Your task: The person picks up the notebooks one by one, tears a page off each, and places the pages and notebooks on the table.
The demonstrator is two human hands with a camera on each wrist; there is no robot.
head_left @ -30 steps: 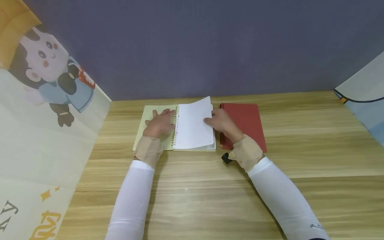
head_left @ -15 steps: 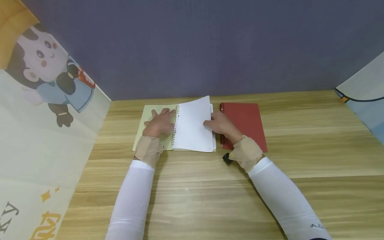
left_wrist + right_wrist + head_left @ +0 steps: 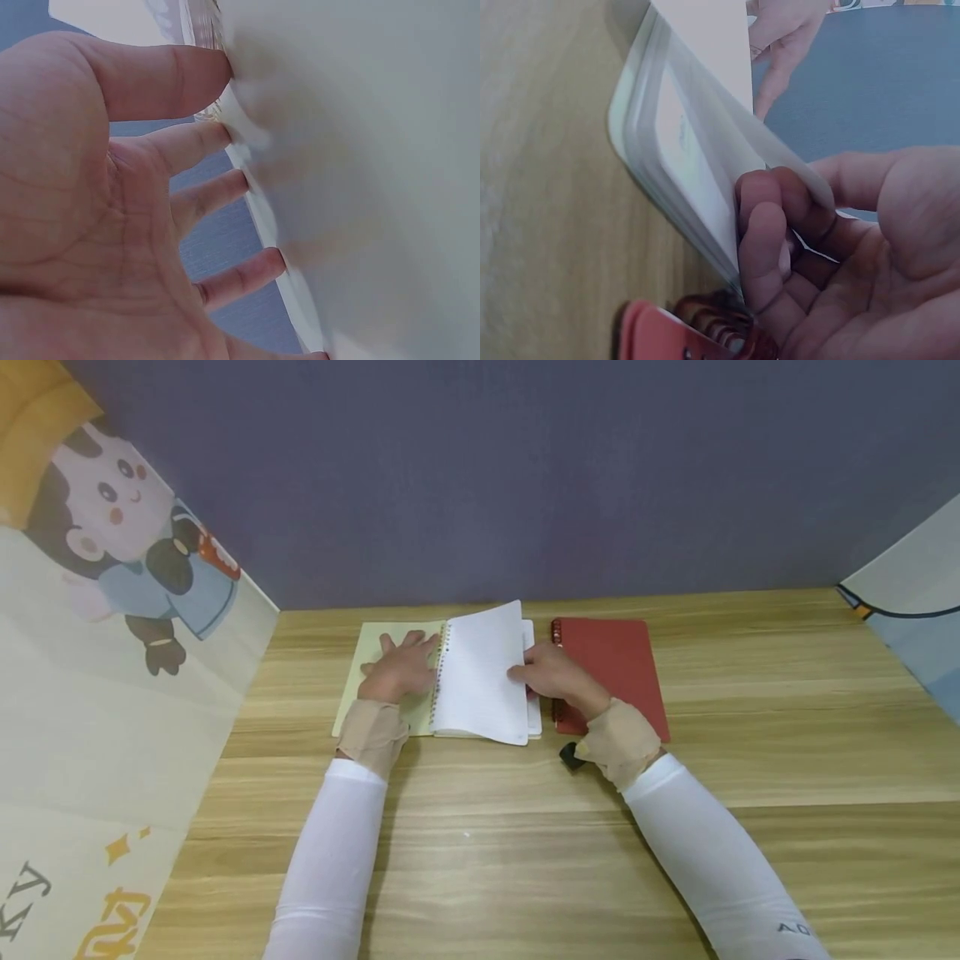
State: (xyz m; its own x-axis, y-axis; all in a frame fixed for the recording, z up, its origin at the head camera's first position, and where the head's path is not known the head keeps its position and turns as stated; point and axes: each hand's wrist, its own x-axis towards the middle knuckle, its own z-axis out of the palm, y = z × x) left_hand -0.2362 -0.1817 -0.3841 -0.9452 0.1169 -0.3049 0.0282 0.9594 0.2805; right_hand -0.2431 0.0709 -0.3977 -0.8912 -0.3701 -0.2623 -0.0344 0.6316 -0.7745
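Observation:
An open spiral notebook (image 3: 480, 693) lies at the back of the table, its pale yellow-green cover folded out to the left. My left hand (image 3: 402, 671) rests on that cover beside the coil, fingers spread; in the left wrist view the fingertips touch the pale surface (image 3: 375, 187). At the page's right edge my right hand (image 3: 551, 672) pinches a lined white page (image 3: 480, 660), thumb on top and fingers curled beneath. The right wrist view shows the lifted page (image 3: 727, 105) bent up from the stack below (image 3: 641, 127).
A red spiral notebook (image 3: 615, 660) lies shut to the right, partly under my right wrist. A small black object (image 3: 572, 757) sits near that wrist. A dark blue wall (image 3: 525, 485) stands behind the wooden table (image 3: 480, 843), and a cartoon-printed wall (image 3: 112, 568) on the left.
The pinched page has bent slightly further left, its lower right corner lifting toward me and showing more of the sheets beneath. My left hand has stayed in place.

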